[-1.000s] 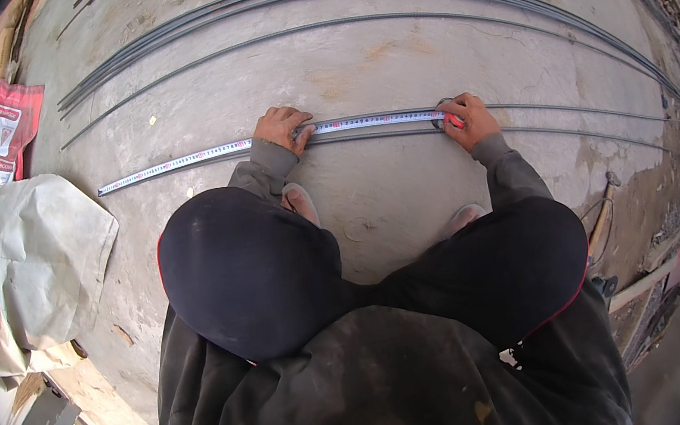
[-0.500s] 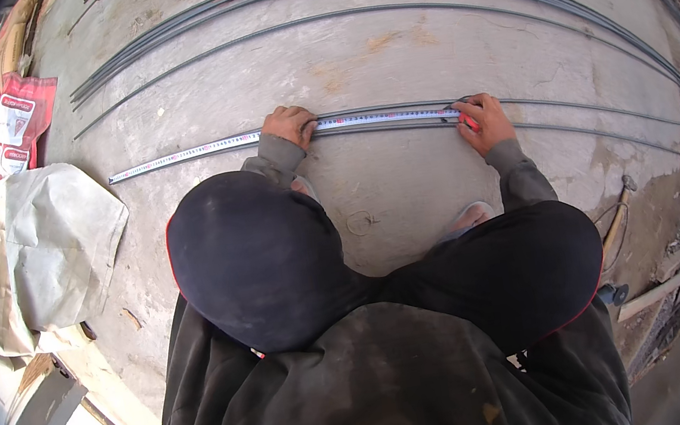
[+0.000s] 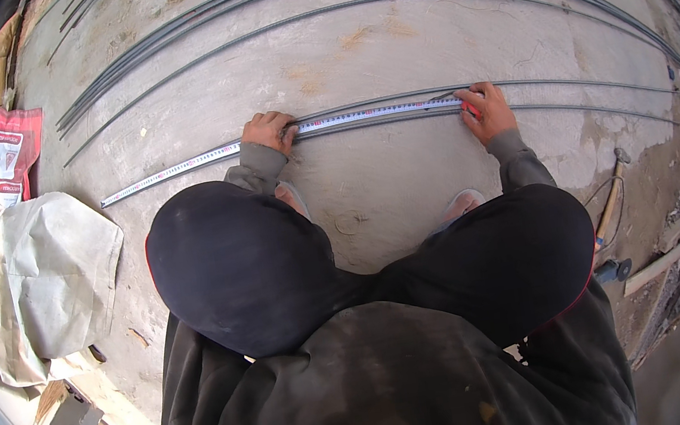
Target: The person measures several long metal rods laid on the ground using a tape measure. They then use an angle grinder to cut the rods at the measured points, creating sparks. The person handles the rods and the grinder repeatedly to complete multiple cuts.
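- Covering part of tape measure [image 3: 361,115] with curled left fingers [image 3: 286,123]; cannot tell grip.
- Mostly hiding its red case [image 3: 471,110] inside closed right fingers [image 3: 480,94].
- Stretched left-right along bars [image 3: 362,125], free end beyond left fingers.

From the wearer's head, the fisheye camera looked steeply down over the knees [image 3: 239,270], which loomed large and close. The hands [image 3: 265,134] sat farther off, above the view's middle, and the floor [image 3: 386,171] spread beyond them.

Your white tape blade [image 3: 361,115] is running left from its red case [image 3: 471,110], lying extended along slender grey rods [image 3: 380,122] stretching left to right.
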{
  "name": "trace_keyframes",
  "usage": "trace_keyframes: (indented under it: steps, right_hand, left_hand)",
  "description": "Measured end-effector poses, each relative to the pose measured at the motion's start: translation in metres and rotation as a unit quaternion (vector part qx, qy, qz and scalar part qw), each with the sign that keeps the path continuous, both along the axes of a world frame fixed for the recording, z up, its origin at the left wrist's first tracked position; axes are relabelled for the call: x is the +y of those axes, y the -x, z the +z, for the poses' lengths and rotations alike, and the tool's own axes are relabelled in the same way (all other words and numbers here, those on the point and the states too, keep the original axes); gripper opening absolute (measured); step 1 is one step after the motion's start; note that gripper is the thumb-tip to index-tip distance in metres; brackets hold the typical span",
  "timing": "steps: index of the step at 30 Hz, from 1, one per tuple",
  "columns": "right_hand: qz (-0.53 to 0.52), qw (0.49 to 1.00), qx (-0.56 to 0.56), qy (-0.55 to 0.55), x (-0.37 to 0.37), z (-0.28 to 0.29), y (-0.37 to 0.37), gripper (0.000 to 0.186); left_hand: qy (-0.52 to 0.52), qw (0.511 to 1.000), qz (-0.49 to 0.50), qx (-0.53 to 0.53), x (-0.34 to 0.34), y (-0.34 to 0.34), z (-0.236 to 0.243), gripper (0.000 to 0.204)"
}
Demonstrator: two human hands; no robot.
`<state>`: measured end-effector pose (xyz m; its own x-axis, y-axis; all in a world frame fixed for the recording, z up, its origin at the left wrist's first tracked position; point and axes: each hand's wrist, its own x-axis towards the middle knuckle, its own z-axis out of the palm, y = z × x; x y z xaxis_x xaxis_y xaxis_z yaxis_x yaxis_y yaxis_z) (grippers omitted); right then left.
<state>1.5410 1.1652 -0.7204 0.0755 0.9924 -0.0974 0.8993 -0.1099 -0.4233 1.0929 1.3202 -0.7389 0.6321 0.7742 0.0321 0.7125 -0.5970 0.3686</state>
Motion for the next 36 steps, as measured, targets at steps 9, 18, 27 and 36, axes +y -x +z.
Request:
trace_keyframes:
  steps: [9,18,27,36]
  right_hand:
    - [-0.020,0.999,-0.018,-0.026,-0.005,-0.008,0.002,0.043]
    - [-0.036,0.999,-0.026,0.010,0.002,-0.004,0.008,0.036]
    - [-0.086,0.996,-0.022,-0.005,-0.005,-0.009,0.013,0.040]
    - [-0.146,0.989,0.006,-0.005,-0.020,-0.019,0.006,0.049]
  left_hand:
    - [0.160,0.983,-0.081,0.032,0.054,-0.061,0.069,0.030]
    - [0.136,0.901,-0.304,0.277,0.128,-0.204,0.214,0.025]
    - [0.211,0.927,-0.141,0.277,-0.017,-0.320,0.079,0.037]
    - [0.116,0.964,-0.143,0.192,-0.045,-0.329,0.021,0.023]
